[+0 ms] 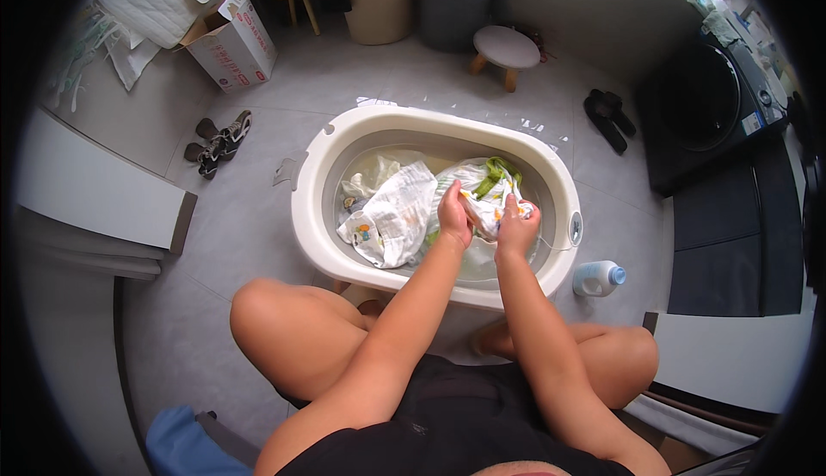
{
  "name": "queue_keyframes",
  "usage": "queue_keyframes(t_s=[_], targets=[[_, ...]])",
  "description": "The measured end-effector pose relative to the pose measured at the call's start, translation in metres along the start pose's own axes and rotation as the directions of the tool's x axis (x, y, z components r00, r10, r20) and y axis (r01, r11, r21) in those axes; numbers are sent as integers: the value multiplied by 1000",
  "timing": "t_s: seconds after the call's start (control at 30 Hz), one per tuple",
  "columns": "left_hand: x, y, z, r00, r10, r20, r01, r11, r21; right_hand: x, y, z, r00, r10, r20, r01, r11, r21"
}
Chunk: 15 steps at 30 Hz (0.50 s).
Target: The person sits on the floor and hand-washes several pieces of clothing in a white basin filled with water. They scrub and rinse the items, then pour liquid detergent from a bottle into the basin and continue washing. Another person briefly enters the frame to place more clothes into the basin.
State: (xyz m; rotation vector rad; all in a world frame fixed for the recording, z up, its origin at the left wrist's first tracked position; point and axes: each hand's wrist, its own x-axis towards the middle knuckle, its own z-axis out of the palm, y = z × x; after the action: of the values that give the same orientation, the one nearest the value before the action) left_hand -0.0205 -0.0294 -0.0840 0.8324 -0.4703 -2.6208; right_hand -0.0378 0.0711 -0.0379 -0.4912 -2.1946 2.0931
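Observation:
A white plastic tub (308, 218) with a grey inner wall holds cloudy water and wet cloths. My left hand (455, 215) and my right hand (517, 224) grip a white printed cloth (487, 210) with orange and yellow spots between them, over the tub's right half. Just beyond them lies green-trimmed fabric (497, 176), partly bunched. To the left, apart from my hands, a white cloth with a small cartoon print (403, 214) lies half in the water. Pale cloth (381, 176) is under the water behind it. The fingers are partly hidden by the cloth.
A white detergent bottle with a blue cap (597, 278) stands right of the tub. Beyond the tub are a small round stool (506, 48), dark slippers (608, 121), sneakers (222, 143) and a cardboard box (232, 50). A black front-loading washer (694, 98) is at right. Water wets the floor behind the tub.

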Motion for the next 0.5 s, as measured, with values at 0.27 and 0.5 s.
queue_keyframes(t_s=[0.27, 0.5], targets=[[-21, -16, 3, 986, -92, -138, 141, 905, 401, -39, 7, 3, 865, -437, 248, 499, 802, -328], [-23, -23, 11, 997, 2, 72, -46, 783, 621, 15, 20, -18, 992, 112, 62, -105, 988, -118]])
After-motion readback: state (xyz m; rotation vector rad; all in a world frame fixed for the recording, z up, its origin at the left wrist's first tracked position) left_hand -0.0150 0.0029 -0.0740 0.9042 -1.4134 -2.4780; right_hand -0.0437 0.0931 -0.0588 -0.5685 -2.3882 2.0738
